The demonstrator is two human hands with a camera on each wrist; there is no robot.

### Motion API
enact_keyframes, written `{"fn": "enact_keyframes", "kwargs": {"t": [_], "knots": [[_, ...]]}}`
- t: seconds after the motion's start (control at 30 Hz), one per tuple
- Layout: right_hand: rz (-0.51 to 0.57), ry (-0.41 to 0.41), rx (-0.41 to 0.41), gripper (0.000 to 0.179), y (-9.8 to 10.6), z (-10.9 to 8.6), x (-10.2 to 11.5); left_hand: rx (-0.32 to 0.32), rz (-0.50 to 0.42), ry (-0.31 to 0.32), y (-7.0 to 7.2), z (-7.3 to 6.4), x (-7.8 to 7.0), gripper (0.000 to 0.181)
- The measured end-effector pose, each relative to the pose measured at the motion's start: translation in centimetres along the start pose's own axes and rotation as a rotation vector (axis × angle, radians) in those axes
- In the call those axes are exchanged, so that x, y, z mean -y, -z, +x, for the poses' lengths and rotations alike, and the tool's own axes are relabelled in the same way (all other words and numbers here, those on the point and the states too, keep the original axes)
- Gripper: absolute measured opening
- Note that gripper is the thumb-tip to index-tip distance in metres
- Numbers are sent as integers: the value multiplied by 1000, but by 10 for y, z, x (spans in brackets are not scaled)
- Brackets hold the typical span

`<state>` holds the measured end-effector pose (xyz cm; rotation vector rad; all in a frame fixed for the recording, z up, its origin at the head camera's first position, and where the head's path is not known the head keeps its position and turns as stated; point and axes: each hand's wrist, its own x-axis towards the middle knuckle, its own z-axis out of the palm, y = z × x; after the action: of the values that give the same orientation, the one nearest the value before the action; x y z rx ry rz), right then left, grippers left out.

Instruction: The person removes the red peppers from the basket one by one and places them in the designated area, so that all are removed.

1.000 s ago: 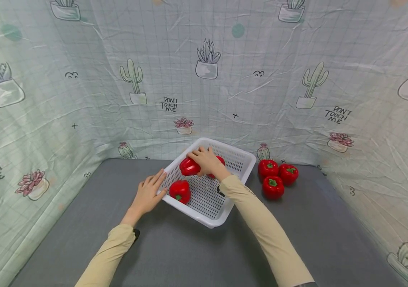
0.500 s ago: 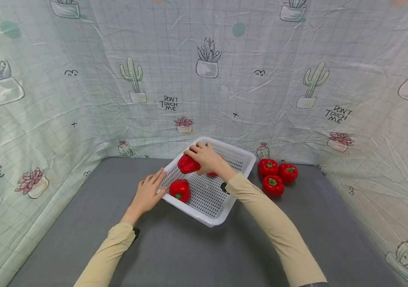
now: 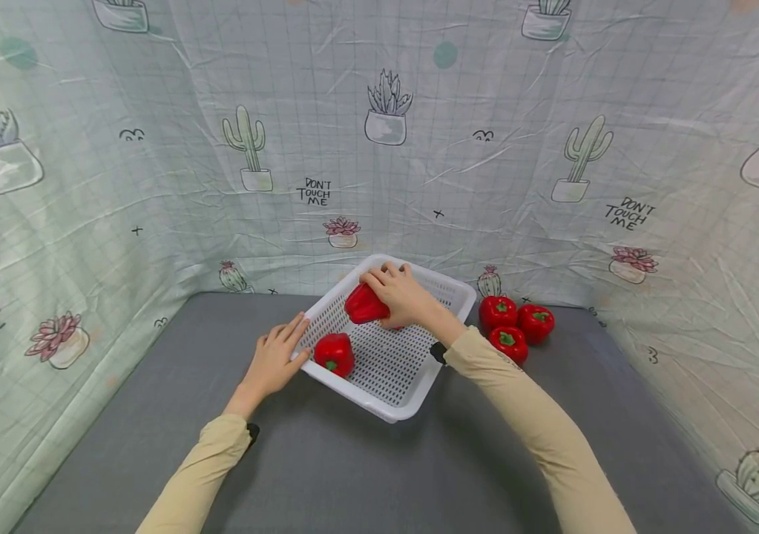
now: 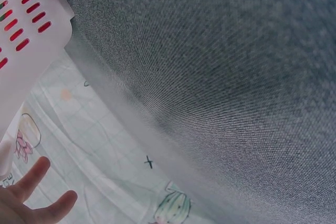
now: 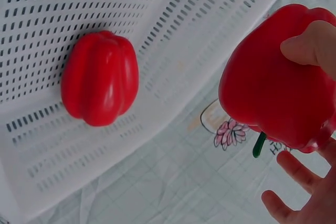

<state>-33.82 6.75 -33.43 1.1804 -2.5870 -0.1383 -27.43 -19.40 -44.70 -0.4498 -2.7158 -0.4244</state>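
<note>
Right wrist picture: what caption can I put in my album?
Right-hand fingers hold a red pepper, green stem showing; another pepper lies in the white basket.

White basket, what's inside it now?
In the white basket lie a near red pepper, plainly seen, and a far pepper, mostly hidden in the head view behind the right hand, which holds a third pepper. The basket floor beneath both is covered.

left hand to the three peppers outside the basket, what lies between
Head view: the white basket lies between, with a red pepper inside it near the left hand and the right forearm over its other side.
</note>
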Motion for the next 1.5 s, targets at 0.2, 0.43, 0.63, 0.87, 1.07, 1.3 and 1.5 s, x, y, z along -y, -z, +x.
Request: {"fn": "enact_keyframes", "kwargs": {"t": [0.2,0.43,0.63,0.87,1.07,1.3,1.5], "knots": [[13,20,-58,75,6,-15,-4,0,-4,-1,1,0,0,56],[62,43,-105,76,9,-33,-6,-1,-16,3,1,-1,0,56],[86,39,-103,80,12,-47,-4,-7,-7,1,0,-1,0,57],[110,-6,-66,86,14,-63,-3,-25,-12,-2,-4,-1,2,56],[109,-9,-85,86,15,-75,-5,-94,-49,-40,-12,-1,8,55],[95,-8,-93,91,18,-87,-6,-118,-93,-62,-10,-2,7,55],[77,-12,-111,92,20,-99,-4,-63,-47,-26,-6,-1,3,56]]}}
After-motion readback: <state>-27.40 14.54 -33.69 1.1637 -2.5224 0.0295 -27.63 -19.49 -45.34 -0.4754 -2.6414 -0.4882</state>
